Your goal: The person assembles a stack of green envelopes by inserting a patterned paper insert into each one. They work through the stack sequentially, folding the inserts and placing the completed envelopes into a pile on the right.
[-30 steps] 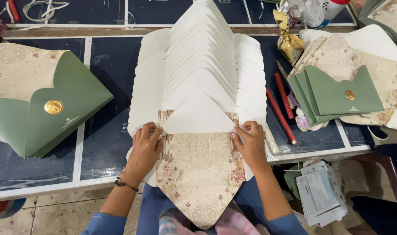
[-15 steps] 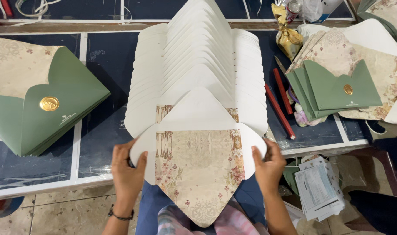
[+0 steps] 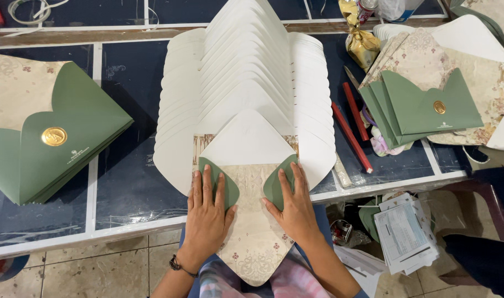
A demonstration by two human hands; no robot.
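The front envelope [image 3: 253,221] of a long fanned stack of unfolded white envelope blanks [image 3: 246,77] lies at the near table edge, its floral cream inside facing up and its lower point hanging over the edge. Both side flaps are folded inward and show green. My left hand [image 3: 208,212] presses flat on the left green flap [image 3: 221,179]. My right hand [image 3: 292,207] presses flat on the right green flap [image 3: 277,182]. The white top flap [image 3: 246,140] still points away from me.
A pile of finished green envelopes with gold seals [image 3: 53,143] sits at the left, another pile [image 3: 428,107] at the right. Red sticks [image 3: 354,127] lie right of the stack. The dark table [image 3: 125,182] ends near me; papers [image 3: 406,232] lie below on the right.
My hands took the side flaps of the front envelope from their spread white position and folded them inward, green side up, and now press them down.
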